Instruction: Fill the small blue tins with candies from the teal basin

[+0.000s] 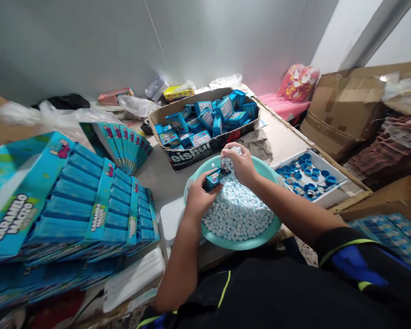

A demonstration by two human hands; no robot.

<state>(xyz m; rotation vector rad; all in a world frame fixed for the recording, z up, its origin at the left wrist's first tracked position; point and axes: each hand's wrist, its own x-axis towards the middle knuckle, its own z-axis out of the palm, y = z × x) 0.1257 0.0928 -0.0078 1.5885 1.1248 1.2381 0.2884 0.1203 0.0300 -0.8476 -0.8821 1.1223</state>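
Observation:
My left hand [199, 194] grips a small blue candy box [213, 178], tilted over the left side of a turquoise basin [246, 244]. Pale blue and white candies [241, 214] fill much of the basin. Beside the box's end, my right hand [239, 163] is closed around a clump of the same candies, some showing between the fingers. Behind the basin stands a cut-down cardboard carton [192, 157] heaped with blue candy boxes [207, 116]. To the right, a white tray [329, 194] holds loose blue caps [315, 173].
Stacked blue display boxes [71, 205] labelled "Caramelo Macizo" rise on the left, near fanned-out cards [123, 146]. A white flat object [171, 221] lies left of the basin. Large cardboard boxes [342, 112] stand at right, and a grey wall [205, 41] closes the back.

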